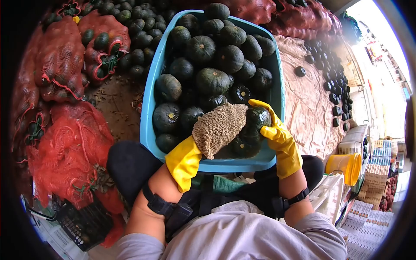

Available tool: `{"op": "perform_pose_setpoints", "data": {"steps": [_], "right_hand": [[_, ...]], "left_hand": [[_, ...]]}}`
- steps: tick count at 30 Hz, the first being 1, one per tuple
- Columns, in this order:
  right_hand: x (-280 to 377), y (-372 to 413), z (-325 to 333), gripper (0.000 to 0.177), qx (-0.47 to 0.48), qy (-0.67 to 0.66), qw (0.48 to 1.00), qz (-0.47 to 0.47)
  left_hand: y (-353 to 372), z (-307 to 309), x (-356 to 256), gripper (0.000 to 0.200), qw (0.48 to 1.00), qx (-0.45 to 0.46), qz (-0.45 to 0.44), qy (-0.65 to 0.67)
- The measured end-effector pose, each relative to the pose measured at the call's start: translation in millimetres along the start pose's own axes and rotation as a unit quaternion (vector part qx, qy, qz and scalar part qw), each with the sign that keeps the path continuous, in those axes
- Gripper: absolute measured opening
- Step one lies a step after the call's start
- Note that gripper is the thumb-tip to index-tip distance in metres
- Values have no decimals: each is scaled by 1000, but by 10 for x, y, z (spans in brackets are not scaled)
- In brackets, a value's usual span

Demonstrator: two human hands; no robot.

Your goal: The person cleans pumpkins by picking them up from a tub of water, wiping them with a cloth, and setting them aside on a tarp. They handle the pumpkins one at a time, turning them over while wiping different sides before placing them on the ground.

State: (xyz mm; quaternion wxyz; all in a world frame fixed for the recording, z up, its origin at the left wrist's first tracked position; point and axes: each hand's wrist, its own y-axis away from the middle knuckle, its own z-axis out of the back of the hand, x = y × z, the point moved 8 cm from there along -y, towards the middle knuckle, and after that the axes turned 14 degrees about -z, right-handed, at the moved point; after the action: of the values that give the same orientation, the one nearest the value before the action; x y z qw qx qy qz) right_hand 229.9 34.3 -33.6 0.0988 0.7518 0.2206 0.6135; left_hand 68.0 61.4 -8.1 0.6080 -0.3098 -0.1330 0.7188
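Note:
In the blue tub (pixel 148 108) before me lies a heap of dark green kabocha pumpkins (pixel 212 81). My right hand (pixel 279 138), in a yellow rubber glove, grips a wet, shiny kabocha (pixel 258 123) from its right side, near the tub's front. A rough tan terry cloth (pixel 220 128) covers the fingers of my left hand (pixel 185 161), which wears a matching yellow glove. The cloth's far end is right against the left side of the gripped kabocha. Some water shows at the tub's front, below the pumpkins.
Red mesh sacks (pixel 60 56) stand at left, with loose kabochas (pixel 141 21) piled behind. On the right, rows of small dark kabochas (pixel 333 86) lie by a brown sheet (pixel 299 99). A yellow bucket (pixel 344 168), white crates (pixel 327 193) and a black crate (pixel 84 223) are close by.

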Motion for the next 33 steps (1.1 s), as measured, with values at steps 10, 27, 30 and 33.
{"op": "perform_pose_setpoints", "data": {"steps": [10, 27, 30, 33], "right_hand": [[-122, 8, -18, 98, -25, 67, 997, -37], [-100, -205, -138, 74, -233, 60, 969, 57], [164, 38, -537, 75, -326, 341, 828, 301], [222, 221, -956, 77, -339, 396, 798, 303]], "left_hand": [[-13, -187, 94, 43, 982, 86, 154, 66], [272, -46, 214, 60, 939, -200, 267, 83], [348, -59, 325, 72, 944, -175, 255, 113], [344, 100, 297, 54, 947, -199, 215, 133]]}}
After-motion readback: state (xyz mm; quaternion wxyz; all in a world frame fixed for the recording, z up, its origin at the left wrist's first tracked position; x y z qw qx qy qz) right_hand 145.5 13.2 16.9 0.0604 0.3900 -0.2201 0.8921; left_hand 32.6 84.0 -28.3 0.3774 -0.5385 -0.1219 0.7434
